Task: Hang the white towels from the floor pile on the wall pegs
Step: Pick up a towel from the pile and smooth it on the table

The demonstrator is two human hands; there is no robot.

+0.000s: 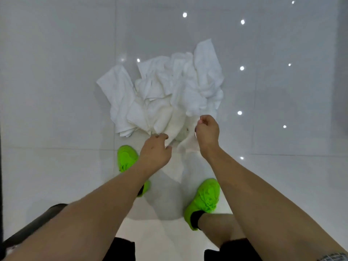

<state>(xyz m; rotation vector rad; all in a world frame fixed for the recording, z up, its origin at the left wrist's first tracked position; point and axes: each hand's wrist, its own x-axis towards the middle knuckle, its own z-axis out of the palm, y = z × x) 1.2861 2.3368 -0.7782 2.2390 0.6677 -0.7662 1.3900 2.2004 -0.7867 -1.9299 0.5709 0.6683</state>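
The pile of white towels is spread on the tiled floor just ahead of the green shoes, its near edge directly under both outstretched arms. One towel is lifted off that near edge, drooping between the hands. The left hand is seen palm down, fingers pinched on a fold at the left. The right hand, slightly farther forward, is clenched on the towel's upper edge. No wall pegs are in view.

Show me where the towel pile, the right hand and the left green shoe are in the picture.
towel pile (162, 95): head view, middle of the heap on the floor.
right hand (207, 133): head view, back of the hand.
left green shoe (126, 157): head view, its upper, near the toe.
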